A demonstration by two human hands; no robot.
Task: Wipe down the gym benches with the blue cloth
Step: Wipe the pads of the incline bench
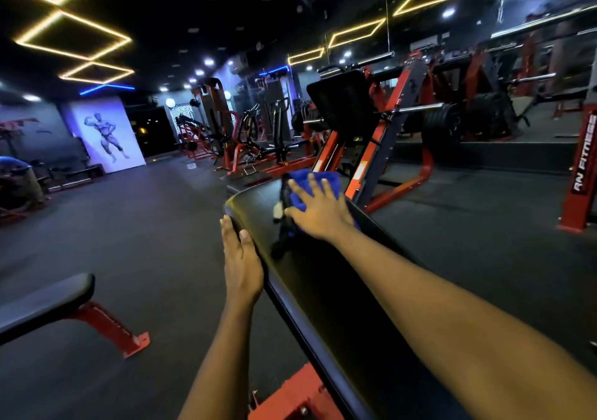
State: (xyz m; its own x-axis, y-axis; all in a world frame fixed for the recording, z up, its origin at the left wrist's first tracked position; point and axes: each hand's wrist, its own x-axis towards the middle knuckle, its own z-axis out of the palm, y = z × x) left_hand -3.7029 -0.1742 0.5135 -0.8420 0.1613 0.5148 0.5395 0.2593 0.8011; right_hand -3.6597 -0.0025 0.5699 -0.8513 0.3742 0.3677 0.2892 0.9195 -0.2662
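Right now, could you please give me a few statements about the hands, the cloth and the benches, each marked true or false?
1. The right hand presses the cloth onto the bench with spread fingers. True.
2. The left hand holds the cloth. False: it rests on the bench's left edge, apart from the cloth.
3. The cloth is red. False: it is blue.
4. A second bench stands to the left. True.
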